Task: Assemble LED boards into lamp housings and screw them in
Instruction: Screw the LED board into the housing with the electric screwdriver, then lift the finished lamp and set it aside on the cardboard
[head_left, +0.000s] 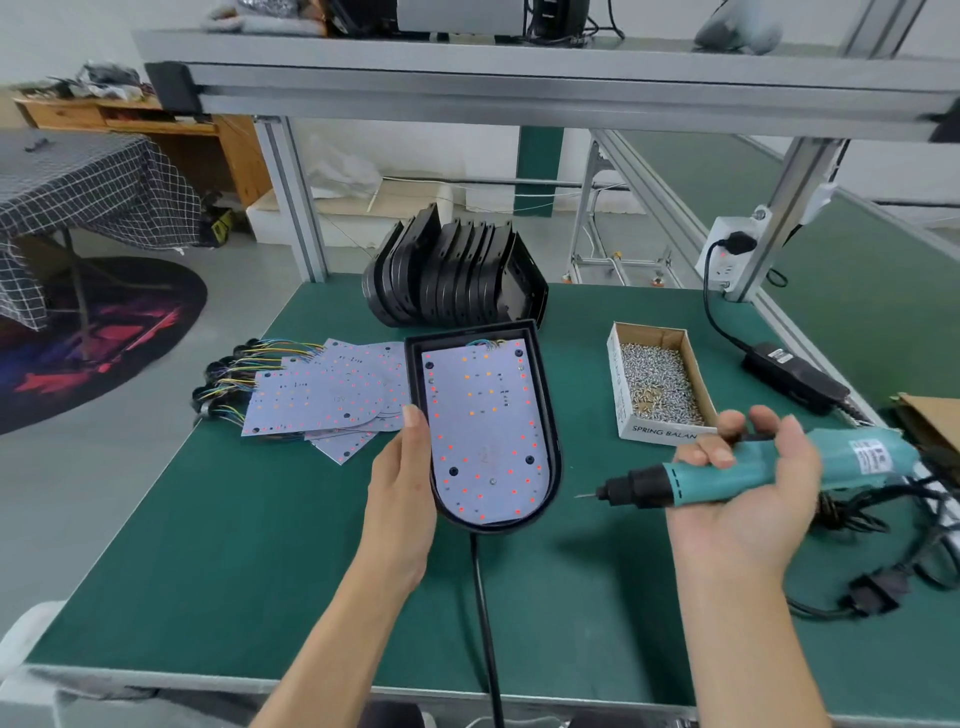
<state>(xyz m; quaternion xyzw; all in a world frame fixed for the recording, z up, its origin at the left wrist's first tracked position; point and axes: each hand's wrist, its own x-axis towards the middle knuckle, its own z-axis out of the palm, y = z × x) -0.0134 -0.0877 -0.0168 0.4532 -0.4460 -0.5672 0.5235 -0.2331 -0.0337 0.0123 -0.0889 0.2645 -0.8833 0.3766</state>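
Note:
A black lamp housing (546, 415) lies on the green table with a white LED board (480, 421) seated inside it. My left hand (402, 483) grips the housing's left rim, thumb lying on the board's edge. My right hand (748, 488) is palm up to the right of the housing and holds a teal electric screwdriver (737, 475), its bit pointing left toward the housing. Something small sits between my thumb and fingertips; I cannot tell what it is.
Loose LED boards (322, 400) with coloured wires lie left of the housing. A row of empty black housings (452, 270) stands behind. A cardboard box of screws (657, 384) sits at the right, with a power adapter (795, 376) and black cables (883, 587) beyond.

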